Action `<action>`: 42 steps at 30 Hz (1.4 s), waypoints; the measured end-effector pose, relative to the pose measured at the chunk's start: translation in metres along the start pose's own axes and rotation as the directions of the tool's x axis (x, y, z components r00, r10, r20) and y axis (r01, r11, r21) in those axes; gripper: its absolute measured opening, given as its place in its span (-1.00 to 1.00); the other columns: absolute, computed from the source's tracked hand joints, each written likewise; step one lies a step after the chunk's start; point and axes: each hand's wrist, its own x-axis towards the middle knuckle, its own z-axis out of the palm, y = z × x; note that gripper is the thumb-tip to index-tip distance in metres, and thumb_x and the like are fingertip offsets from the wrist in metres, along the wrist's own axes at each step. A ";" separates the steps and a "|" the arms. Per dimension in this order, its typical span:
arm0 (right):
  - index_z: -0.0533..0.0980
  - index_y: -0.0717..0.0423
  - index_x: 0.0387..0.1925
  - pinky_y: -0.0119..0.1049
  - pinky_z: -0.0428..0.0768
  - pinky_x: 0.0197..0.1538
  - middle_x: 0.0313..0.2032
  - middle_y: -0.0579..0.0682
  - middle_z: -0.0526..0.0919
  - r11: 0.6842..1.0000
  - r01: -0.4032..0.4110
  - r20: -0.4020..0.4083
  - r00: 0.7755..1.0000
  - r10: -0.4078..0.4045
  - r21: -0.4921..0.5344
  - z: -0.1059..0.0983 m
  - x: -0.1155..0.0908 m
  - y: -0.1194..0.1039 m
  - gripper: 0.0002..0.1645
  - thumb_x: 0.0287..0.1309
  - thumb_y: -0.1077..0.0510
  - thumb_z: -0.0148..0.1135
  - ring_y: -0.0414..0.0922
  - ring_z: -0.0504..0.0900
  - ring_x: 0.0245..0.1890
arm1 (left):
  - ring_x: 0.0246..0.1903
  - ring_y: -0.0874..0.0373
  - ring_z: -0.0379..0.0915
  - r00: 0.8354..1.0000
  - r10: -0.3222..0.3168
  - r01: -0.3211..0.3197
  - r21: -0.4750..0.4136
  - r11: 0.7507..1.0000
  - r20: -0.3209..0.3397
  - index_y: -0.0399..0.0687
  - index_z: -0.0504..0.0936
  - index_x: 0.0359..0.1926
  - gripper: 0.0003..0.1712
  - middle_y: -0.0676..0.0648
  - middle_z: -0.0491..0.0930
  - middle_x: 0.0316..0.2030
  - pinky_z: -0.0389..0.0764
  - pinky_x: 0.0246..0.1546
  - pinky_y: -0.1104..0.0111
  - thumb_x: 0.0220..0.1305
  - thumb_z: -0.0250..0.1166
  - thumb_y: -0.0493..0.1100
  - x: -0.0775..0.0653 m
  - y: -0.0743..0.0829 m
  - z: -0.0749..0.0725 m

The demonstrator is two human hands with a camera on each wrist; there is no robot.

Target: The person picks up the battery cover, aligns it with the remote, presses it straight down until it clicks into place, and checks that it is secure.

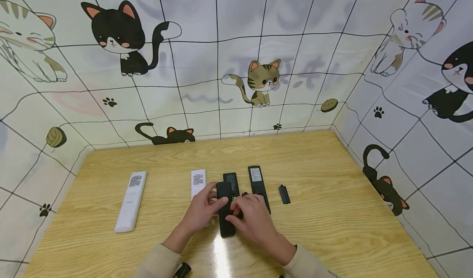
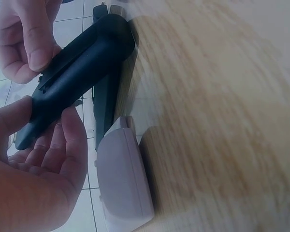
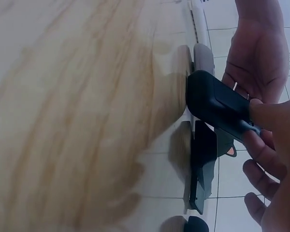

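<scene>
A black remote control is held over the table, tilted, with its back side up in the left wrist view. My left hand grips it, thumb on one side and fingers curled beneath. Against the other side, my right hand pinches at the battery cover with thumb and forefinger. The cover lies along the remote's back, and my fingertips partly hide its end. Behind the hands, a black remote with a green spot lies on the table. Another black remote with a white label lies to its right, partly hidden by my right hand.
A white remote lies face down at the left of the wooden table. Another white remote is partly behind my left hand. A loose black battery cover lies at the right. Cat-patterned cloth walls enclose the table.
</scene>
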 end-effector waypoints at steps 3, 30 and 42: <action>0.48 -0.14 -0.32 -0.13 0.41 0.04 -0.51 -0.33 0.57 0.999 -0.041 0.027 0.999 0.041 -0.005 -0.002 0.001 0.000 -0.59 -0.10 -0.14 0.52 -0.27 0.52 -0.29 | -0.24 0.03 0.70 1.000 0.010 -0.010 -0.001 1.000 0.015 -0.03 0.28 0.38 -0.38 -0.24 0.68 -0.06 0.71 -0.31 0.25 0.36 0.25 -0.09 0.001 0.000 -0.001; 0.40 0.09 0.22 -0.39 0.54 -0.24 -0.25 -0.19 0.65 0.945 -0.295 0.248 0.935 0.254 0.144 0.001 0.000 -0.006 -0.28 0.11 -0.12 0.38 -0.34 0.55 -0.32 | -0.26 0.10 0.69 1.000 0.025 -0.025 0.005 1.000 0.006 0.03 0.37 0.30 -0.44 -0.22 0.70 -0.13 0.70 -0.32 0.27 0.33 0.28 -0.05 -0.004 0.000 0.000; 0.34 0.12 0.27 -0.49 0.53 -0.34 -0.20 -0.12 0.69 0.907 -0.340 0.299 0.918 0.262 0.248 0.001 0.003 -0.007 -0.28 0.17 -0.05 0.35 -0.45 0.57 -0.43 | -0.29 0.15 0.70 0.999 0.040 -0.040 0.048 0.998 -0.010 0.06 0.39 0.26 -0.49 -0.18 0.71 -0.18 0.65 -0.33 0.39 0.34 0.27 -0.05 -0.005 -0.003 -0.002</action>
